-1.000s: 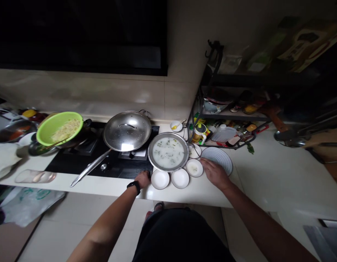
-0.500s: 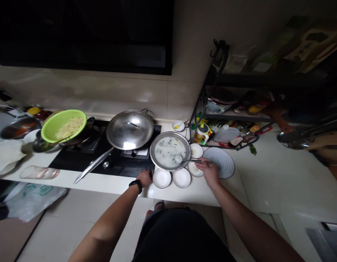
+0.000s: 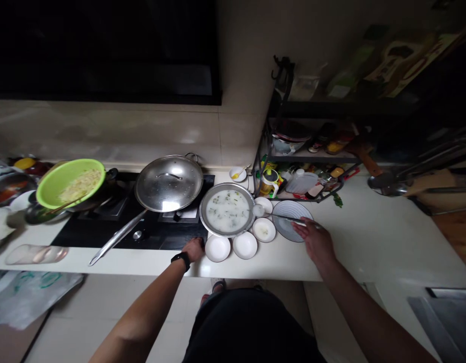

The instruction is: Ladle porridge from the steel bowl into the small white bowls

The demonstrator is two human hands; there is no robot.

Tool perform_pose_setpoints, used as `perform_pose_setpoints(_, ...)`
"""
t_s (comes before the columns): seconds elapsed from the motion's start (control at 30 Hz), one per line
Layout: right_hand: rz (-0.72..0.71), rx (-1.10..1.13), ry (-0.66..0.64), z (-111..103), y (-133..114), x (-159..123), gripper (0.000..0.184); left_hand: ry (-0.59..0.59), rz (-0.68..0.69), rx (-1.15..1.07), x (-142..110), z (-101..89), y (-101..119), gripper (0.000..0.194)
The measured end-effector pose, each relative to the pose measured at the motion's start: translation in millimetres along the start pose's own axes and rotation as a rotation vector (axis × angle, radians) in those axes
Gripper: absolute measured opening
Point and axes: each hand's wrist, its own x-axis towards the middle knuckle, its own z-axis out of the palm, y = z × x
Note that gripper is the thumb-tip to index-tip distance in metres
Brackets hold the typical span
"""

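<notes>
My right hand (image 3: 319, 242) is closed around the handle of a metal ladle (image 3: 287, 217). The ladle's bowl is over the rim of a small bowl at the back, just right of a steel basin (image 3: 228, 210). White liquid with green bits fills the basin. A small white bowl (image 3: 264, 230) in front of the ladle has a little liquid in it. Two white bowls (image 3: 217, 248) (image 3: 245, 245) stand at the counter's front. My left hand (image 3: 194, 249), below a black wristband, rests curled at the stove's front right corner, holding nothing visible.
A lidded pan (image 3: 169, 189) sits on the black stove, its long handle pointing front left. Further left stand a green colander (image 3: 71, 184) of pale shreds and a drinking glass (image 3: 37, 254). A patterned plate (image 3: 289, 231) lies under the ladle handle, before a seasoning rack (image 3: 304, 156).
The ladle has come up out of the basin and moved right to above a small bowl, with my right hand shifting right. My left hand stays at the stove corner. The view has shifted slightly.
</notes>
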Motion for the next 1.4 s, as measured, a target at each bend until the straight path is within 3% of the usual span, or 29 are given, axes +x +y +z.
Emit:
perform_pose_setpoints(0.2,-0.088,-0.057,0.139,-55,-17,10,0.052,-0.012,-0.009,0.002,2,1.8,-1,0.023)
perform_pose_setpoints(0.33,-0.176,-0.28,0.144,-75,-14,9,0.047,-0.016,-0.024,0.017,2,1.7,-1,0.022)
perform_pose_setpoints(0.43,-0.356,-0.692,-0.01,-84,-13,3,0.039,-0.016,-0.022,0.011,3,1.4,-1,0.023)
perform_pose_setpoints(0.53,-0.686,-1.107,-0.339,-84,-15,-6,0.031,-0.022,-0.01,0.0,3,1.1,-2,0.024)
perform_pose_setpoints(0.63,-0.857,-1.211,-0.532,-67,-17,-18,0.031,-0.022,-0.018,0.0,2,0.2,0,0.026)
perform_pose_setpoints(0.9,-0.606,-0.848,-0.546,49,5,-38,0.03,-0.006,-0.036,0.004,-9,-9.1,11,0.027)
perform_pose_setpoints(1.0,-0.559,-0.811,-0.595,76,26,-33,0.033,-0.01,-0.031,0.003,-12,-12.4,15,0.027)
perform_pose_setpoints(1.1,-0.426,-0.745,-0.523,85,49,-25,0.039,-0.004,-0.043,0.004,-14,-14.2,17,0.028)
perform_pose_setpoints(1.2,-0.165,-0.543,-0.323,85,62,-18,0.046,-0.01,-0.045,-0.003,-15,-14.8,17,0.029)
perform_pose_setpoints(1.3,0.031,-0.296,-0.175,83,63,-13,0.042,-0.02,-0.038,-0.014,-14,-14.8,16,0.029)
perform_pose_setpoints(1.4,0.088,-0.199,-0.146,79,57,-11,0.034,-0.014,-0.045,-0.016,-14,-14.5,15,0.028)
